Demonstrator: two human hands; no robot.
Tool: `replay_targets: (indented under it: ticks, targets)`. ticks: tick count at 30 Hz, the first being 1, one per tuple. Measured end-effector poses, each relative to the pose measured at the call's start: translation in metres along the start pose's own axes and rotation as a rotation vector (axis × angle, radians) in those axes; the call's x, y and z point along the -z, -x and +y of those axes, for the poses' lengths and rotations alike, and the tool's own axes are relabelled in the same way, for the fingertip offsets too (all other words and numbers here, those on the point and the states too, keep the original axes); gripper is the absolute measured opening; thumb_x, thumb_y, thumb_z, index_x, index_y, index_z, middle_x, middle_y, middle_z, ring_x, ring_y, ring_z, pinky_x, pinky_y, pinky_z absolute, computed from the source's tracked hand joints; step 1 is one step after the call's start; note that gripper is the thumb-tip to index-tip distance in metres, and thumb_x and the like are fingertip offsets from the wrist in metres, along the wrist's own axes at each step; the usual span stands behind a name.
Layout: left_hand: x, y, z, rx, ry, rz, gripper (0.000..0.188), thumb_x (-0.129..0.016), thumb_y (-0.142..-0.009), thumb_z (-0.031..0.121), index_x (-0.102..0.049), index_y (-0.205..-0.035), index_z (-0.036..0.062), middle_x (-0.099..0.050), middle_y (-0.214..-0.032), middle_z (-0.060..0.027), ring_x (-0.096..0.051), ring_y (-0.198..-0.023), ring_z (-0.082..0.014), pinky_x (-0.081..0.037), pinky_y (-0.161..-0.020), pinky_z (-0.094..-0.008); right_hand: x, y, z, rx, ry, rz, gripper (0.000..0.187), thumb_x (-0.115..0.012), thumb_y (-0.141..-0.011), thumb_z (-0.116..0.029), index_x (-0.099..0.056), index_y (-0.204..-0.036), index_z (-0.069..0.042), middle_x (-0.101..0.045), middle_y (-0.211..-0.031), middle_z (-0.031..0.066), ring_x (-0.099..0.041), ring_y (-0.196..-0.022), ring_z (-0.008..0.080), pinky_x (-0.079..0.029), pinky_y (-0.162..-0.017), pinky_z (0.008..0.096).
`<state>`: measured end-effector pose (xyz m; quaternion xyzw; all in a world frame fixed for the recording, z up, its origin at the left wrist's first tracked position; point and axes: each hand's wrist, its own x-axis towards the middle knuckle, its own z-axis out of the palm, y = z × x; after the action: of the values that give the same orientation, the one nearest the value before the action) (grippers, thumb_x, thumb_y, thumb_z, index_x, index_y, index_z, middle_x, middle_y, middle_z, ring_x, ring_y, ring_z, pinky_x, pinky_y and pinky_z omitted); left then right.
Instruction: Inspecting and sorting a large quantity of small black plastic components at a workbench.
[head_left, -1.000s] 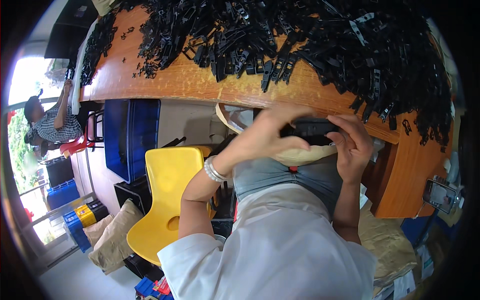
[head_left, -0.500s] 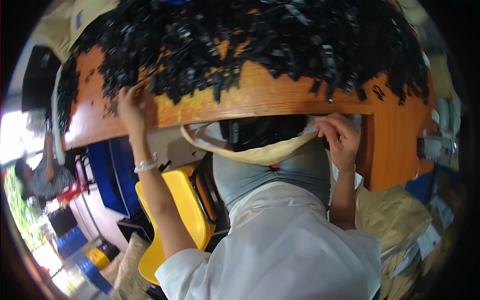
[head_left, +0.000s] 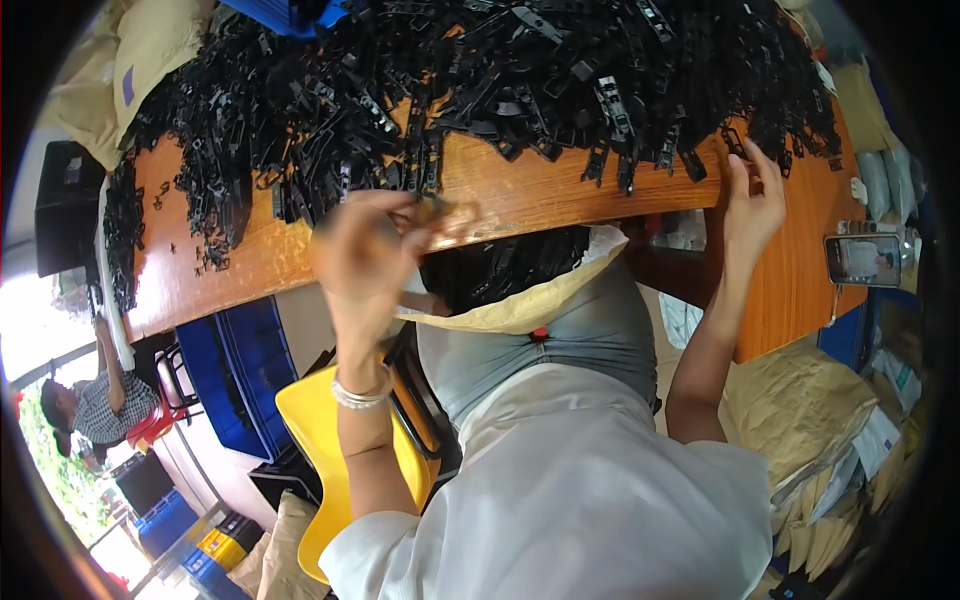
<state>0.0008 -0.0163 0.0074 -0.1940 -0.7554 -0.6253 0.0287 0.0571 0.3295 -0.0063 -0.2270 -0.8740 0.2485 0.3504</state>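
Note:
A broad heap of black plastic parts (head_left: 480,80) covers the far part of the wooden table (head_left: 500,185). My left hand (head_left: 362,250) is over the table's near edge, by the left end of a bag's mouth; motion smears its fingers, so its grip is hidden. At the heap's right side, my right hand (head_left: 757,208) has thumb and forefinger closed at the end of a small looped black plastic part (head_left: 734,141). The pale yellow bag (head_left: 520,315) lies open on my lap under the table edge, with more black parts (head_left: 510,270) inside.
A yellow chair (head_left: 345,450) stands at my left, near blue bins (head_left: 230,375). Another person (head_left: 105,405) is at far left. A phone (head_left: 863,260) rests at the table's right side. Brown sacks (head_left: 800,410) lie low on the right; a blue container (head_left: 285,15) is beyond the heap.
My left hand has moved right and nearer, from the heap's left edge toward the bag. The right hand has left the bag's rim and reached up to a part on the table.

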Motion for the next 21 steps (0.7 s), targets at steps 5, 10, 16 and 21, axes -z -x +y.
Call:
replay_targets:
  ticks: [5, 10, 16, 21]
  targets:
    - [-0.037, 0.009, 0.004, 0.193, 0.608, -0.265, 0.035, -0.065, -0.066, -0.005, -0.055, -0.099, -0.0025, -0.055, -0.092, -0.0098, -0.051, -0.075, -0.0126, -0.042, -0.068, -0.0216, 0.003, 0.038, -0.085, 0.324, -0.771, -0.480, 0.010, -0.056, -0.072, 0.004, -0.057, -0.081, 0.002, -0.056, -0.099, 0.0138, -0.053, -0.084, 0.0190, -0.043, -0.068, 0.0263]
    - [-0.055, 0.013, 0.001, 0.382, 1.177, -0.404, 0.043, -0.054, -0.081, 0.014, -0.041, -0.116, -0.0077, -0.056, -0.092, -0.0137, -0.051, -0.068, -0.0134, -0.042, -0.060, -0.0238, -0.009, 0.042, -0.107, 0.580, -0.784, -0.542, 0.007, -0.059, -0.067, -0.002, -0.060, -0.073, -0.006, -0.057, -0.100, 0.0139, -0.051, -0.088, 0.0230, -0.038, -0.061, 0.0267]
    - [-0.054, 0.018, 0.001, 0.451, 1.416, -0.585, 0.057, -0.048, -0.085, 0.015, -0.020, -0.130, -0.0048, -0.047, -0.107, -0.0193, -0.050, -0.060, -0.0146, -0.038, -0.043, -0.0228, -0.017, 0.040, -0.120, 0.674, -0.803, -0.674, 0.008, -0.058, -0.067, -0.004, -0.061, -0.072, -0.008, -0.053, -0.106, 0.0146, -0.049, -0.095, 0.0255, -0.039, -0.065, 0.0289]
    - [-0.055, 0.017, 0.006, 0.523, 1.362, -0.437, 0.045, -0.046, -0.086, 0.013, -0.030, -0.124, -0.0038, -0.053, -0.096, -0.0161, -0.053, -0.056, -0.0175, -0.043, -0.047, -0.0248, -0.018, 0.039, -0.119, 0.823, -0.710, -0.716, 0.013, -0.059, -0.067, -0.004, -0.060, -0.080, -0.006, -0.051, -0.109, 0.0125, -0.050, -0.096, 0.0280, -0.040, -0.078, 0.0358]
